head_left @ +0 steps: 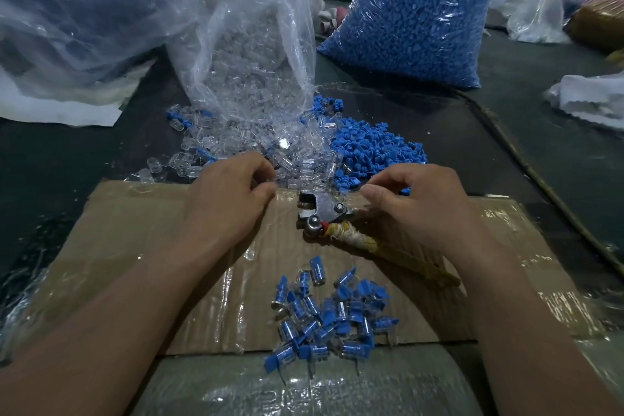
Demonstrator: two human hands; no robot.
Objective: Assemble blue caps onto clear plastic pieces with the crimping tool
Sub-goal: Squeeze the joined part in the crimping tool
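My left hand [233, 192] has its fingers curled into the near edge of the loose clear plastic pieces [236, 145], thumb and forefinger pinching one of them. My right hand [418, 203] lies over the crimping tool [320, 211], its fingers curled round the tape-wrapped handles, which run back under the palm. The thumb and forefinger hover by the near edge of the loose blue caps [371, 149]. The tool's metal jaws point left, between my two hands. Several assembled blue-and-clear pieces [327, 317] lie in a heap on the cardboard sheet [135, 246], close to me.
An open clear bag [250, 54] spills the clear pieces. A full bag of blue caps [412, 13] stands at the back right. A large plastic bag [84, 10] fills the back left. More bags and white cloth [594, 98] lie at the right, and a cord [540, 179] crosses the dark table.
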